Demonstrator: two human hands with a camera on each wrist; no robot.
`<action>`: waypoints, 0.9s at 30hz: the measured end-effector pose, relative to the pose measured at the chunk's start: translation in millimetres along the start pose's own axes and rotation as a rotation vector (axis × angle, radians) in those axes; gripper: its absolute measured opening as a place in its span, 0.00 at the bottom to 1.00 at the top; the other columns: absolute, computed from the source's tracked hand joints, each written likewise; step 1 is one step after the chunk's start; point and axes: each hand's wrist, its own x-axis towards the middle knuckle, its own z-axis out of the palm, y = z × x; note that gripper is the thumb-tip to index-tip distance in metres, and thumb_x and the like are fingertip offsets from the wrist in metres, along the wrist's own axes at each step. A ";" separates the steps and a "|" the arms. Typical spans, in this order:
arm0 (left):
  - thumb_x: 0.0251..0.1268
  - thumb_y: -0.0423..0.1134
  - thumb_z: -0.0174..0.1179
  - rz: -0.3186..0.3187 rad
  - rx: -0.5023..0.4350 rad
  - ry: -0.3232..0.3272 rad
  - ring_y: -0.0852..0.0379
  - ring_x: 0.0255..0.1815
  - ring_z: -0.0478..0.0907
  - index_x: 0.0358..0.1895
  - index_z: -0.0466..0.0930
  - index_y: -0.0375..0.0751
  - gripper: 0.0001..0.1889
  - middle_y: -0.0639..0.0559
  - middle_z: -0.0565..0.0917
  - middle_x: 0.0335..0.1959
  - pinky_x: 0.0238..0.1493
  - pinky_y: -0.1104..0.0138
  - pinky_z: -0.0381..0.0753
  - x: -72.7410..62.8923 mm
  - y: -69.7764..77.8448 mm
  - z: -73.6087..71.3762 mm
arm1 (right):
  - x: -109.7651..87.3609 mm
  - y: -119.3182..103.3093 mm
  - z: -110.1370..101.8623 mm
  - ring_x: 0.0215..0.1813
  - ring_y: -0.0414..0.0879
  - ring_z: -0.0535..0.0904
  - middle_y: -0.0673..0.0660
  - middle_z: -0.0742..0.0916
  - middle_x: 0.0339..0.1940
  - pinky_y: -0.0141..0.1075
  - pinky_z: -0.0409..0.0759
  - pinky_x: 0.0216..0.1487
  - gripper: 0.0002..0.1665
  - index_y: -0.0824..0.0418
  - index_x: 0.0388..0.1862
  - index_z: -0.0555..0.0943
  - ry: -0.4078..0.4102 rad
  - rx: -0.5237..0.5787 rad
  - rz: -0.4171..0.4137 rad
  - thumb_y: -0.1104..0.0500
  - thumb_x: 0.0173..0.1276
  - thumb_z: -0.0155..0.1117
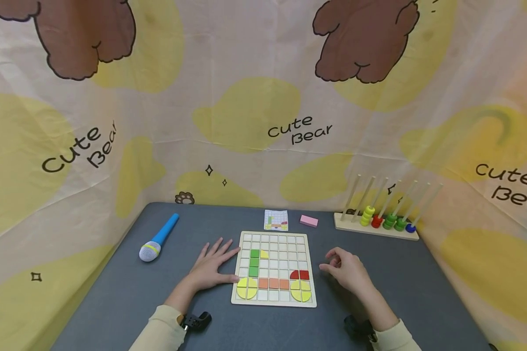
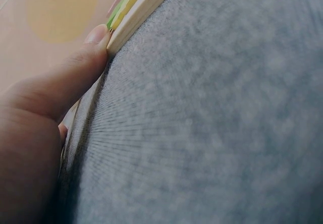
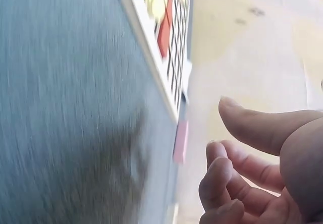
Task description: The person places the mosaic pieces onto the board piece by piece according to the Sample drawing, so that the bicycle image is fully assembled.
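Observation:
A square white grid board [image 1: 274, 298] lies on the dark grey table, its cells partly filled with coloured tiles. Yellow quarter tiles form two circles at the lower left and lower right, and orange squares [image 1: 273, 283] run between them. Green squares [image 1: 254, 263] stack in a column, with a small yellow tile [image 1: 264, 254] beside the top one. Red tiles [image 1: 304, 275] sit above the right circle. My left hand [image 1: 211, 265] rests with spread fingers along the board's left edge, thumb touching it. Just right of the board hovers my right hand [image 1: 347, 268], fingers loosely bent, nothing between thumb and fingers.
Behind the board lie a small pattern card [image 1: 275, 220] and a pink block [image 1: 309, 221]. A wooden peg rack with coloured beads [image 1: 376, 227] stands at the back right. On the left is a blue toy microphone [image 1: 159, 239]. A printed cloth [image 1: 246, 170] hangs round the table.

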 end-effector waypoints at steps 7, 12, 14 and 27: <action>0.54 0.76 0.60 -0.003 0.001 -0.001 0.41 0.85 0.40 0.79 0.59 0.63 0.50 0.52 0.53 0.83 0.78 0.37 0.33 1.2 0.6 0.6 | 12.7 28.7 -20.1 0.31 0.46 0.76 0.55 0.85 0.34 0.36 0.76 0.29 0.19 0.65 0.49 0.83 0.029 -0.017 -0.006 0.56 0.63 0.75; 0.53 0.77 0.60 -0.007 0.003 -0.001 0.42 0.85 0.39 0.79 0.59 0.64 0.50 0.52 0.53 0.83 0.79 0.38 0.33 0.8 0.1 0.6 | 19.7 47.8 -26.6 0.35 0.47 0.78 0.56 0.86 0.35 0.36 0.76 0.31 0.20 0.66 0.49 0.83 0.041 -0.027 0.004 0.55 0.65 0.74; 0.53 0.77 0.60 -0.009 0.003 -0.002 0.42 0.85 0.39 0.80 0.58 0.64 0.50 0.52 0.53 0.83 0.79 0.38 0.32 0.5 -0.3 1.1 | 21.6 55.4 -26.6 0.34 0.48 0.77 0.56 0.85 0.34 0.36 0.74 0.31 0.20 0.67 0.49 0.83 0.037 -0.032 0.028 0.54 0.66 0.73; 0.54 0.75 0.61 0.006 0.000 0.012 0.40 0.84 0.41 0.79 0.60 0.62 0.49 0.50 0.54 0.83 0.78 0.37 0.34 -1.5 1.8 -1.5 | 29.6 77.0 -19.7 0.32 0.48 0.74 0.56 0.81 0.29 0.38 0.70 0.32 0.18 0.68 0.44 0.81 0.004 -0.043 0.089 0.55 0.65 0.73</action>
